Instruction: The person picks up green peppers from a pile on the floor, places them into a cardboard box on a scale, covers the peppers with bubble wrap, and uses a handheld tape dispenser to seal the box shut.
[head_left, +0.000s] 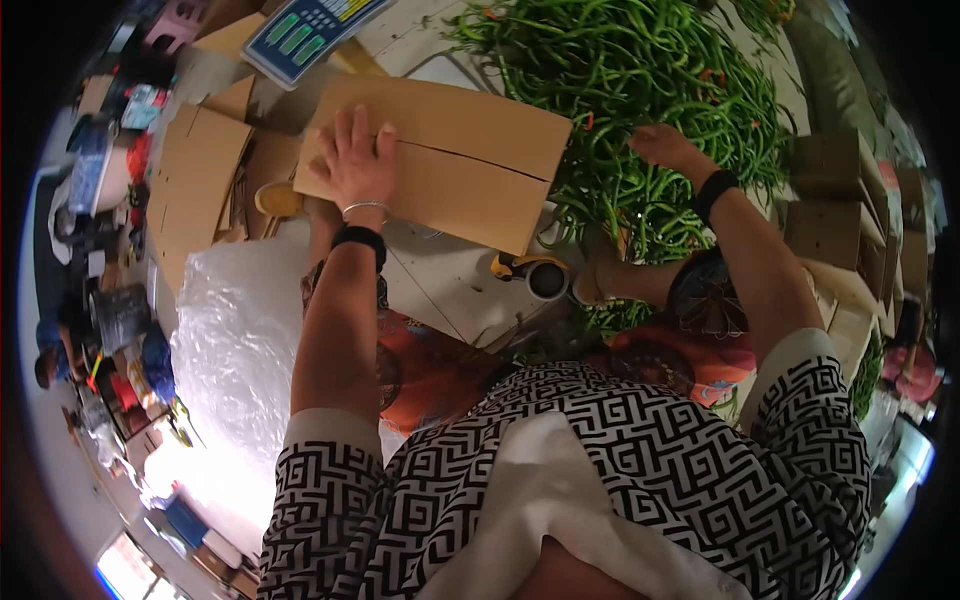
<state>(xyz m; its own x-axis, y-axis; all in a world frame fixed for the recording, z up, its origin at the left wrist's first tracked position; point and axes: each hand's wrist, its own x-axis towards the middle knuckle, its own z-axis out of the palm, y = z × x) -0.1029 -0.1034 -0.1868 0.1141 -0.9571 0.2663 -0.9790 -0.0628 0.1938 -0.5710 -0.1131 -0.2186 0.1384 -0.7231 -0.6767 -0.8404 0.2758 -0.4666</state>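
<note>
A brown cardboard box (480, 146) sits before me with its top flaps folded down and a thin dark seam between them. Spread flat on its left end is my left hand (360, 161), fingers apart, pressing on the cardboard. My right hand (661, 146) is to the right of the box, over a big heap of long green chili peppers (637, 60); its fingers are curled, and I cannot see whether anything is inside. On the tiled floor between my feet lies a tape dispenser (534, 274) with yellow parts.
A digital scale display (300, 37) stands beyond the box. Flattened cardboard (195, 165) and clear plastic wrap (232, 322) lie to the left. Several open cardboard boxes (832, 202) are stacked at the right. Another person (56, 345) is at the far left.
</note>
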